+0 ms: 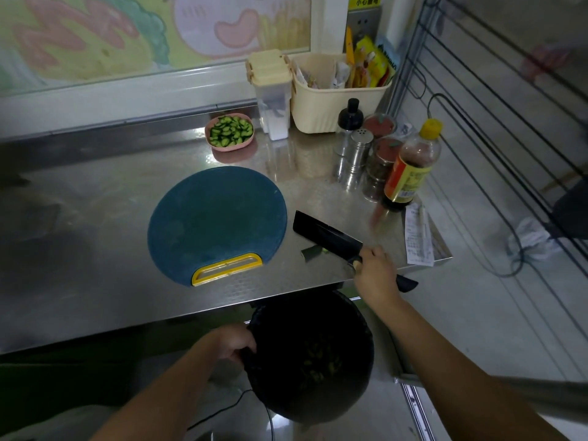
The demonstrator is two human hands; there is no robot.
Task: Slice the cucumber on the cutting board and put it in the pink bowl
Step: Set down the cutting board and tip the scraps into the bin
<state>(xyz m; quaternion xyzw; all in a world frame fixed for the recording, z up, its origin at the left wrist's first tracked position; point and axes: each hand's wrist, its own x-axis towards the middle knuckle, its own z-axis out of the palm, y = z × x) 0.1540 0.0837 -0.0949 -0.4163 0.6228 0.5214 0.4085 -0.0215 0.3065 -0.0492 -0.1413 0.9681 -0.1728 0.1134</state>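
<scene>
Right hand (374,275) clamped on knife (324,232) — blade low, likely to sweep scraps (313,251) off the edge. Left hand (234,342) grips bin (318,361) rim underneath — positioned to catch them.

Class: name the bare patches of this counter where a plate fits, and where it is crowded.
Free: the wide counter left of the cutting board; the strip between board and pink bowl. Crowded: back right, with basket, shakers, jars, sauce bottle; right of the board, the knife in the right hand.
</scene>
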